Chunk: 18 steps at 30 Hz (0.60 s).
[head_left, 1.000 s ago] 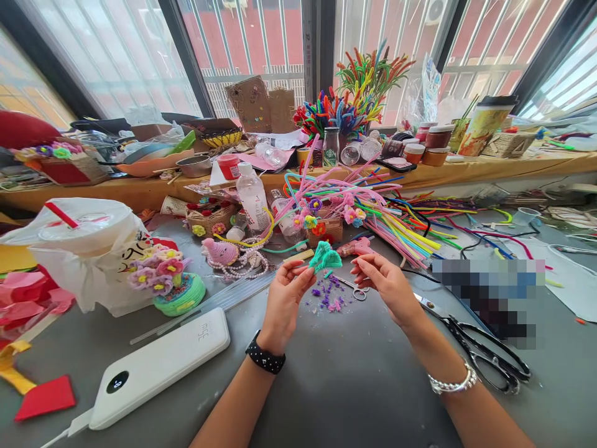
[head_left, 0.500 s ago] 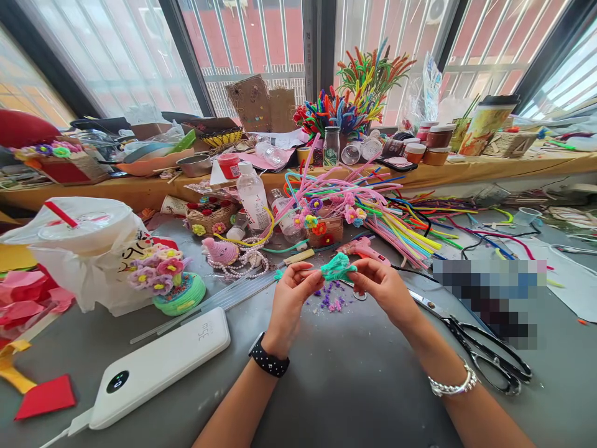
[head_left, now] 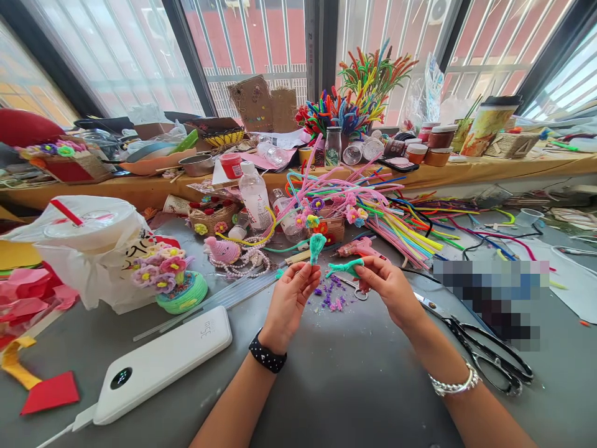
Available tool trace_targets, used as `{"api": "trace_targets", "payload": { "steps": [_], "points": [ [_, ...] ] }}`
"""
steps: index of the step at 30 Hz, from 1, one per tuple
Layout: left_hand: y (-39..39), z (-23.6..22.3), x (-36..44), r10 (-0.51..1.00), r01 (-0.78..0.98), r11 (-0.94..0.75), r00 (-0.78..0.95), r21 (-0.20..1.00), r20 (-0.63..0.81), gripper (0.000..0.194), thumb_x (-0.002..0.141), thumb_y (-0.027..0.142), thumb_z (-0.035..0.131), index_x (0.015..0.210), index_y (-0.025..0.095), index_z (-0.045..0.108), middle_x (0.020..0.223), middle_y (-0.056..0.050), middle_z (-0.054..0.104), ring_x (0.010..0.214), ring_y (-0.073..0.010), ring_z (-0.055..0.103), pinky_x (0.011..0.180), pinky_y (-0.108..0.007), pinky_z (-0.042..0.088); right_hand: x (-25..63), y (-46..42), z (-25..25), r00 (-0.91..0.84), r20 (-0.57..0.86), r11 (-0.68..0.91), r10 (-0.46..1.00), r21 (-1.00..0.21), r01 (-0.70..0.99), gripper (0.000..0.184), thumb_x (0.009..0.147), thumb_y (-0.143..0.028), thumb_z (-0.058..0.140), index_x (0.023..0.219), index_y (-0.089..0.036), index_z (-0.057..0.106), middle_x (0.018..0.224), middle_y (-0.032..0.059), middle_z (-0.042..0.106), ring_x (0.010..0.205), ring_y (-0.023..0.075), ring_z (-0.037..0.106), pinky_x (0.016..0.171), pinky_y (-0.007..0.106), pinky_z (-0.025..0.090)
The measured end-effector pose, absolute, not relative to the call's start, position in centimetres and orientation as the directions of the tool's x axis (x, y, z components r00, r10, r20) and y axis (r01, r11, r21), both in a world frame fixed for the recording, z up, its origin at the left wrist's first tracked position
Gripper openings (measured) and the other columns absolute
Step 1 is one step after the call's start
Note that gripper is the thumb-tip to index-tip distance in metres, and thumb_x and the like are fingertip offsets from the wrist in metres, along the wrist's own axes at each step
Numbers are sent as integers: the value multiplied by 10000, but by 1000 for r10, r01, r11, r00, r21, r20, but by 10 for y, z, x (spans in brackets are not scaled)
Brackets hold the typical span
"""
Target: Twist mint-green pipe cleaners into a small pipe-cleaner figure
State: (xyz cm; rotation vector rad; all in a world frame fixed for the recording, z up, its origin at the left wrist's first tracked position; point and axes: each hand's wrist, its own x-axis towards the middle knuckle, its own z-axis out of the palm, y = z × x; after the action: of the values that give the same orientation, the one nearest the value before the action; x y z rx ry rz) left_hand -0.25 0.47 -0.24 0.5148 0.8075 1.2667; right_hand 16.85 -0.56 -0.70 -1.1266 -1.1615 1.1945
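Note:
Pinched upright in my left hand point(head_left: 291, 305) is a teal pipe-cleaner petal point(head_left: 318, 246), its rounded loop above my fingertips. My right hand point(head_left: 389, 289) holds a second teal pipe-cleaner piece point(head_left: 346, 267) between thumb and fingers, its thin end pointing left. The two teal pieces are apart. Purple and pink fuzzy scraps point(head_left: 332, 292) lie on the grey table below and between my hands. A pink glue gun point(head_left: 361, 247) rests just behind my right hand. Large black-handled scissors point(head_left: 485, 351) lie beside my right forearm.
A white power bank point(head_left: 165, 364) with a cable lies front left, near a crocheted flower pot point(head_left: 181, 292) and a bagged drink cup point(head_left: 91, 227). Clear glue sticks point(head_left: 233, 292) lie left of centre. Behind are bundled pipe cleaners point(head_left: 401, 230) and a bottle point(head_left: 254, 193).
The teal pieces, together between my hands before, are now apart. My left hand's piece has turned upright; my right hand has drawn slightly right with the other.

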Motion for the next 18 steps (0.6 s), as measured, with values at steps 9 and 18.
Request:
{"api": "trace_targets", "payload": {
  "steps": [9, 18],
  "points": [
    [4, -5, -3, 986, -496, 165, 67, 853, -152, 201, 623, 203, 691, 739, 144, 538, 676, 2, 664, 622, -82, 632, 607, -164, 504, 169, -6, -8, 65, 43, 55, 997, -981, -188, 202, 654, -332, 617, 744, -181, 517, 671, -22, 573, 634, 127, 585, 589, 248, 464],
    [-6, -14, 3, 830, 458, -499, 10, 735, 557, 77, 730, 206, 586, 799, 182, 565, 755, -6, 655, 685, -132, 632, 668, -249, 497, 169, -3, -13, 59, 115, 120, 992, -990, -76, 145, 684, -249, 479, 609, -151, 555, 722, 25, 557, 541, 102, 517, 407, 204, 401]
  ]
}}
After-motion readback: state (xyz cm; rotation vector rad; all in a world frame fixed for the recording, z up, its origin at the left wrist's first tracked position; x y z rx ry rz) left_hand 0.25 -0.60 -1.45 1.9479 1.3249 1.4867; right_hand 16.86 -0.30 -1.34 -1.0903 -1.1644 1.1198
